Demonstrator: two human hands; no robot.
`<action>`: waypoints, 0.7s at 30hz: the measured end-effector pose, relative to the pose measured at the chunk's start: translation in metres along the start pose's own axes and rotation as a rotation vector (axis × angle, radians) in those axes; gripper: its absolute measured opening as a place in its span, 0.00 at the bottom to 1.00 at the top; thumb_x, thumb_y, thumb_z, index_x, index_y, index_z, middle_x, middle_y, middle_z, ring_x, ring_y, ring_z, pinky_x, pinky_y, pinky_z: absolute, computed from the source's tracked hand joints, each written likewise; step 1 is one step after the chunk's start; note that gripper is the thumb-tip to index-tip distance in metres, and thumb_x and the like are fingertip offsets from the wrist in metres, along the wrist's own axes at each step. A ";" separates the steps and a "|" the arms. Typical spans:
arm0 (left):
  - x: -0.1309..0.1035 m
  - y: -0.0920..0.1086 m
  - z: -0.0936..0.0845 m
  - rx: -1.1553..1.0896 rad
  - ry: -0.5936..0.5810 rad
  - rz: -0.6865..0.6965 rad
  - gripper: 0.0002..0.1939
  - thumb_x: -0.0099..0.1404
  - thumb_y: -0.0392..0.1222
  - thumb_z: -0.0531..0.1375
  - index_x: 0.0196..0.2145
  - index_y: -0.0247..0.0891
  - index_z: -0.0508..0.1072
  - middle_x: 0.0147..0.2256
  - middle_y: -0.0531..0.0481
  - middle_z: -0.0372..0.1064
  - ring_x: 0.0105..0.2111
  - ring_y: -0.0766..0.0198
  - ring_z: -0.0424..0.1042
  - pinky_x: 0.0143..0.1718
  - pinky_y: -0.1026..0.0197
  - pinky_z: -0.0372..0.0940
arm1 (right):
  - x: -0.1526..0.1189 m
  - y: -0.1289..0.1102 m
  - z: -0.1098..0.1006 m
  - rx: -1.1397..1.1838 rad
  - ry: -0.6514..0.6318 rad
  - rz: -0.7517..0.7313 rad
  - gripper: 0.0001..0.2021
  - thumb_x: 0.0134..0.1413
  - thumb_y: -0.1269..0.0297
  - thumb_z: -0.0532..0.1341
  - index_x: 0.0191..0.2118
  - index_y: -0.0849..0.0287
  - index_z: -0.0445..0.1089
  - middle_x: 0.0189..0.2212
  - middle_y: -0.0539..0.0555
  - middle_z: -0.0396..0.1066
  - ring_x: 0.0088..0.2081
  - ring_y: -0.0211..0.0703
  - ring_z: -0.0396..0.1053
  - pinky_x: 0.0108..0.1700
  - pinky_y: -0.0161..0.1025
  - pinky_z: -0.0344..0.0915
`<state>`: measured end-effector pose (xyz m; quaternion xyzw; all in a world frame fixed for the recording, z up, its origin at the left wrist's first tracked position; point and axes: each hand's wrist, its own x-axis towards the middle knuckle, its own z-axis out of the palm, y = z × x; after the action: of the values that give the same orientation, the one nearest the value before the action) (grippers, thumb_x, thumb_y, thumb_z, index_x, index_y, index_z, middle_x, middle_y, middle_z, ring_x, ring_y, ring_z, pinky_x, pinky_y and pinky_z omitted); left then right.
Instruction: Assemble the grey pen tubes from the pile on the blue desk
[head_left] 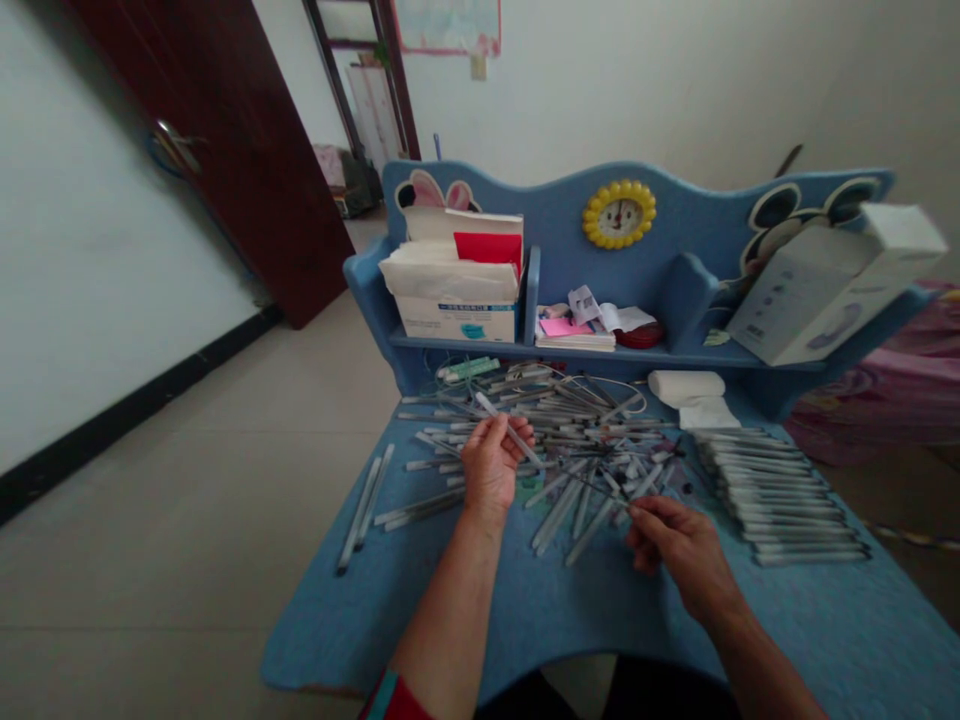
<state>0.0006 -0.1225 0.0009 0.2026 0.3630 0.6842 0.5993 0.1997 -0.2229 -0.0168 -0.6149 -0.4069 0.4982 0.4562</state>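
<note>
1. At the far left on your blue desk (322,640), a pair of slim tubes (365,510) lies apart from the rest, dark ends toward you.
2. Farther off, a white carton (454,310) sits in the shelf's left compartment.
3. Your left hand (495,465) grips a pale tube (513,432) between thumb and fingers, slanted down to the right, above the near-left part of the pile.
4. Beneath and beyond both hands spreads a loose pile of tubes (555,515), pointing many ways.
5. Between your hands runs a thin dark rod (600,485); you cannot tell whether its left end is inside the pale tube.
6. Your right hand (667,550) pinches the rod's right end with its fingertips, the other fingers curled.
7. On the far side, right of the pile, lies a white paper roll (686,388).
8. At the right, more tubes form a neat row (787,500), side by side.
</note>
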 end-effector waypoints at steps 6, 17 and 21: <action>-0.001 -0.003 -0.001 0.120 -0.016 -0.020 0.14 0.49 0.43 0.65 0.31 0.34 0.67 0.22 0.51 0.71 0.19 0.68 0.69 0.21 0.66 0.66 | 0.027 -0.003 -0.026 -0.215 0.013 -0.051 0.11 0.44 0.56 0.60 0.29 0.59 0.70 0.14 0.46 0.65 0.12 0.35 0.61 0.15 0.32 0.55; -0.008 -0.015 0.000 0.371 -0.222 -0.115 0.14 0.50 0.47 0.64 0.27 0.33 0.69 0.19 0.54 0.67 0.15 0.72 0.62 0.16 0.69 0.59 | 0.070 -0.010 -0.023 -0.686 0.027 -0.227 0.17 0.46 0.61 0.56 0.42 0.61 0.72 0.21 0.51 0.72 0.23 0.41 0.69 0.25 0.33 0.60; -0.011 -0.017 0.001 0.508 -0.345 -0.178 0.13 0.52 0.46 0.62 0.28 0.32 0.69 0.19 0.54 0.66 0.15 0.72 0.62 0.16 0.69 0.58 | 0.071 -0.013 -0.024 -0.699 0.149 -0.254 0.16 0.47 0.62 0.55 0.41 0.61 0.71 0.29 0.56 0.74 0.30 0.44 0.71 0.31 0.35 0.61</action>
<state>0.0155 -0.1329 -0.0094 0.4259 0.4316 0.4721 0.6398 0.2345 -0.1553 -0.0192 -0.7125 -0.5912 0.2226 0.3054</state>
